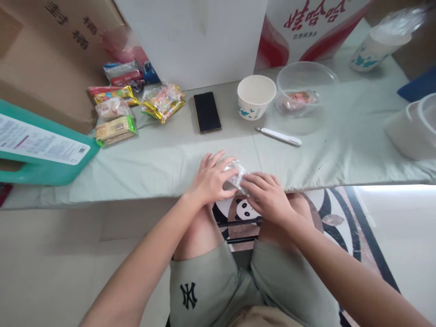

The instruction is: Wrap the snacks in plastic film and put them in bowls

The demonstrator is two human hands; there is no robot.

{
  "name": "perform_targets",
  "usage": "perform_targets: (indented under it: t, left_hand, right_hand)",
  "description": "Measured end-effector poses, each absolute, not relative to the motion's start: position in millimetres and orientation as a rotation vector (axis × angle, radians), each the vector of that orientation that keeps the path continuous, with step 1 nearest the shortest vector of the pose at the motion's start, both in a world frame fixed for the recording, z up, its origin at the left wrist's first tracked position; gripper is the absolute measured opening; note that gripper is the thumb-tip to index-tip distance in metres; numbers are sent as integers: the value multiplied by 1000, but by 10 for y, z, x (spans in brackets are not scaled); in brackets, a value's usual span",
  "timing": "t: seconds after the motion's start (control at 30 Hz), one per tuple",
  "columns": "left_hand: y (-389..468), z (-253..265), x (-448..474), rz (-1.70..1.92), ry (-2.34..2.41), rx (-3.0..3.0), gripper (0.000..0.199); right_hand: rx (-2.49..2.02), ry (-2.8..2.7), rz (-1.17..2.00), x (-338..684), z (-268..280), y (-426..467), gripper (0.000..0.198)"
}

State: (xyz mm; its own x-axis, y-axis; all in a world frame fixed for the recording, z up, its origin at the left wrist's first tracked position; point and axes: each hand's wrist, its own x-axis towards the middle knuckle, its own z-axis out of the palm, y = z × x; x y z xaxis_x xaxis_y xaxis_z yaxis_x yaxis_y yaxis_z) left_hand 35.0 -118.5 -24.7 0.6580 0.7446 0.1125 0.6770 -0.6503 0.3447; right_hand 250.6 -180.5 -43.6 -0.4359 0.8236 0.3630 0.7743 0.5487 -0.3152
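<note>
At the near edge of the cloth-covered table, my left hand and my right hand meet over a crumpled piece of clear plastic film. The left fingers curl over its left side, with the thumb below. My right fingertips press on its right side. Whether anything lies inside the film I cannot make out. Just beyond the hands is a white utility knife, lying flat. Behind it stands a paper bowl with a blue-green leaf print, with nothing visible in it.
A black phone lies left of the bowl. Several snack packets sit farther left, by a green jug. To the right are a clear plastic bowl over or around a wrapped snack, and paper cups. Boxes stand behind.
</note>
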Motion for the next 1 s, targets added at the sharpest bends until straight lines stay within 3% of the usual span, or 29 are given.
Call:
perform_targets:
  t: [0.1,0.2,0.37,0.47,0.53,0.6,0.83,1.0]
  left_hand:
    - [-1419,-150,480,539,1015,2645,26]
    - [-1556,-28,634,697,1093,2425,24]
    - [-1422,24,702,805,1140,1524,26]
    - [-1331,-1,681,832,1092,1345,24]
    - [-1286,-16,668,796,1100,1343,25]
    - [-1215,-35,657,722,1106,1352,28]
    - [-822,-240,696,680,1128,1579,18]
    - [-882,-356,764,758,1256,1863,11]
  right_hand:
    - [-1213,-2145,137,2513,-303,-1917,12]
    - [-1264,-1888,284,2497,-156,-1989,14]
    - [-1331,-1512,578,2457,-45,-1931,47]
    - [-1447,-1548,921,2403,-32,-1809,24]
    - [-1534,-1531,1056,2369,-36,-1719,26]
    - [-1568,-1510,1066,2358,-51,-1618,34]
    - [-1575,-1604,890,2402,-239,-1237,16]
    - [-1647,-1595,786,2369,-401,-1252,18]
